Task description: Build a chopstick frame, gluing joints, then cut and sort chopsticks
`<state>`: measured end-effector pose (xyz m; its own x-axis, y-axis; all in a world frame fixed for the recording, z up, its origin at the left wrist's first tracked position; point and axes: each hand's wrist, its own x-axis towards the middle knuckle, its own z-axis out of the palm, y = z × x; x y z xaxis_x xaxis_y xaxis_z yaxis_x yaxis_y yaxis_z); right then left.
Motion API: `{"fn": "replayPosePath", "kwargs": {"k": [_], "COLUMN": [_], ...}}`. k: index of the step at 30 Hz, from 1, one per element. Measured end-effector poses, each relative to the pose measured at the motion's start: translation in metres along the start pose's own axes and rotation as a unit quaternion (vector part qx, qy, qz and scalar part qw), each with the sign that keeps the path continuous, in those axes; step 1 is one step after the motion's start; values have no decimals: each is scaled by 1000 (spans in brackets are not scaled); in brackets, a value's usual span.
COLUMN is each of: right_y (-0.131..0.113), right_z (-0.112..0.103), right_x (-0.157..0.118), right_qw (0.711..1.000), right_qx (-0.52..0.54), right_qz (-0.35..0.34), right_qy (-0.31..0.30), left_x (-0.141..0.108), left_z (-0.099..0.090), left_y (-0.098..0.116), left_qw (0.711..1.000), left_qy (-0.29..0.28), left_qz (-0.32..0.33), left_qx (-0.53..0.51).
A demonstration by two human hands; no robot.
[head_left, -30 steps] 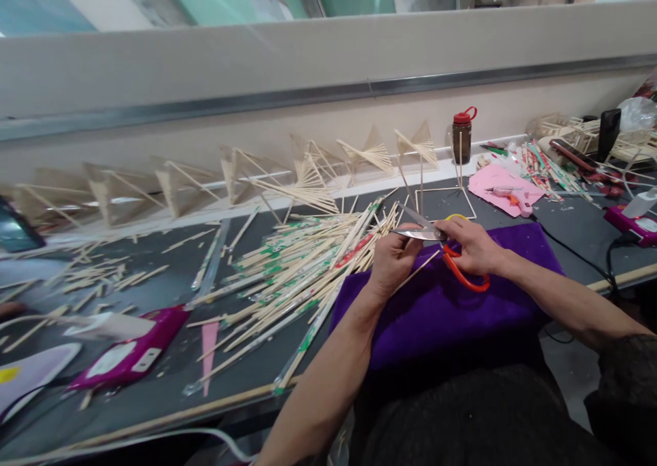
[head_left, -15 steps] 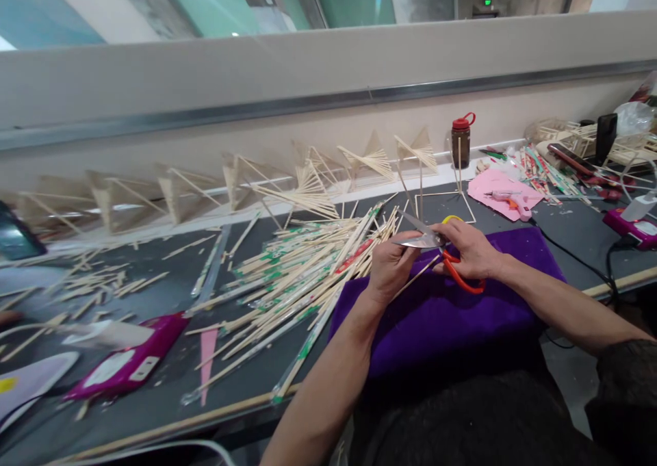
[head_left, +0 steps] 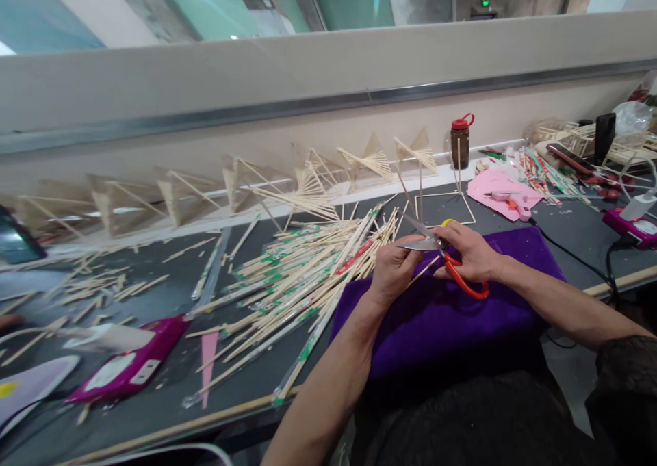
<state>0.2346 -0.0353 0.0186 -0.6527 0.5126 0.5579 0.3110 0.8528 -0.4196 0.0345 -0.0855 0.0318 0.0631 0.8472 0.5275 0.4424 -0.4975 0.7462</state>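
Observation:
My left hand [head_left: 394, 271] is closed on a thin wooden stick [head_left: 421, 272], which slants between my two hands. In my right hand [head_left: 469, 250] are scissors [head_left: 462, 278] with red and yellow handles, their blades parted and pointing left above my left hand. Both hands are over a purple cloth [head_left: 446, 332] at the table's front edge. Just left of them lies a big pile of wooden chopsticks [head_left: 302, 274], some in clear and green wrappers. Behind my hands stands a thin square stick frame [head_left: 446, 194] with uprights.
Twisted stick models [head_left: 367, 159] line the wall. A brown bottle [head_left: 460, 144] stands behind; a pink glue gun [head_left: 513, 200] lies on pink paper to the right. At left are a magenta power strip [head_left: 131, 360] and cut stick pieces [head_left: 97, 285].
My left hand and the scissors have shifted slightly to the right. The red handle has swung a little lower, and the blades remain parted.

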Motion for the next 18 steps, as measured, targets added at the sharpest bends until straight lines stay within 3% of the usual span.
{"fn": "replayPosePath", "kwargs": {"k": [18], "right_y": [-4], "right_z": [-7], "right_x": [1], "right_qw": [999], "right_qx": [-15], "right_qz": [31], "right_qy": [-34], "left_x": [4], "left_z": [-1], "left_y": [8], "left_qw": [999], "left_qy": [-15], "left_qz": [-26], "left_qx": [-11]}}
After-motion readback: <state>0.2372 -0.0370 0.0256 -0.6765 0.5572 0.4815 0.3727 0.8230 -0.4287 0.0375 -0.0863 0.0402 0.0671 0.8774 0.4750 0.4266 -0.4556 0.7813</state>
